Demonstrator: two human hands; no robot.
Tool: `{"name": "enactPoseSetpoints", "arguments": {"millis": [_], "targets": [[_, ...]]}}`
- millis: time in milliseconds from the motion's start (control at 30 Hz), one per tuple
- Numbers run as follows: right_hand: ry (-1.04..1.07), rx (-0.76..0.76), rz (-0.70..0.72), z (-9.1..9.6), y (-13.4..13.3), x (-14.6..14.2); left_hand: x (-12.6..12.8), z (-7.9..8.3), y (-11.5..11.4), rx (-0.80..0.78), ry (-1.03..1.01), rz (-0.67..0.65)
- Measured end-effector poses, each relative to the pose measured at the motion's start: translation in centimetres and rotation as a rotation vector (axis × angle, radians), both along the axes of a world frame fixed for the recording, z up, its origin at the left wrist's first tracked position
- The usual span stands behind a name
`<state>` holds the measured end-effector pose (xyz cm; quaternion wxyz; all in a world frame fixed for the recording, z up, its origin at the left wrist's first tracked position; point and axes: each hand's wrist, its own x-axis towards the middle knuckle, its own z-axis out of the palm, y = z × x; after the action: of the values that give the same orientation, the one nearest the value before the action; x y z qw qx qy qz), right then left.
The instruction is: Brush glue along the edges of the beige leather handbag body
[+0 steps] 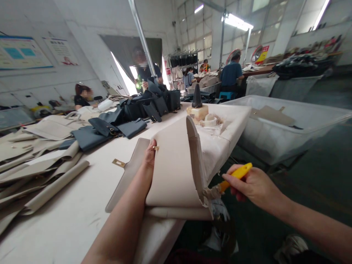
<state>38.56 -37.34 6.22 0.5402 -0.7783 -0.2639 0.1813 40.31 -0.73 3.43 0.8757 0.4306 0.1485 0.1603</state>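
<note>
Cream leather handbag panel (176, 165) stands curled up from the long white-covered bench (68, 223), its lower end lying on the bench edge and its taupe flap (129, 172) resting flat to the left, with a small brass tab (118, 163) at the flap's side. A large translucent plastic bin (288, 135) stands beside the bench on the right, holding a flat tan leather piece (272, 115). Further along the bench sit a heap of dark slate-blue leather bags (148, 104), then looser grey-blue panels (110, 134). Stacked beige leather strips (35, 165) lie at the left. Seated and standing co-workers (145, 69) are at work in the background, their hands apart from this work.

Both hands are at the panel. The left hand (150, 154) is closed around the panel's upper edge, gripping it upright, with the forearm lying along the bench. The right hand (255, 187) is off the bench, to the panel's right, its fingers closed around a yellow-handled brush (236, 176). The brush's frayed pale tip (211, 192) touches the panel's lower right edge. Beyond the panel, a dark cone-shaped form (197, 96) stands on a pale block (197, 113), with a small pale roll of tape (210, 121) just beside it.
</note>
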Motion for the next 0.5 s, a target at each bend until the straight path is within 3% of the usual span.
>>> {"name": "enactPoseSetpoints", "arguments": {"millis": [100, 167, 333, 500], "targets": [[-0.015, 0.008, 0.010, 0.1, -0.8, -0.8, -0.1, 0.7, -0.9, 0.013, 0.011, 0.141], [-0.090, 0.038, -0.050, 0.4, -0.4, 0.2, -0.2, 1.2, -1.5, 0.025, 0.019, 0.188], [-0.245, 0.114, -0.221, 1.2, 3.6, 6.5, -0.7, 2.2, -2.4, 0.030, 0.017, 0.244], [-0.273, 0.124, -0.230, 1.9, 7.0, 10.5, -1.2, 3.0, -3.2, 0.036, 0.023, 0.194]]}}
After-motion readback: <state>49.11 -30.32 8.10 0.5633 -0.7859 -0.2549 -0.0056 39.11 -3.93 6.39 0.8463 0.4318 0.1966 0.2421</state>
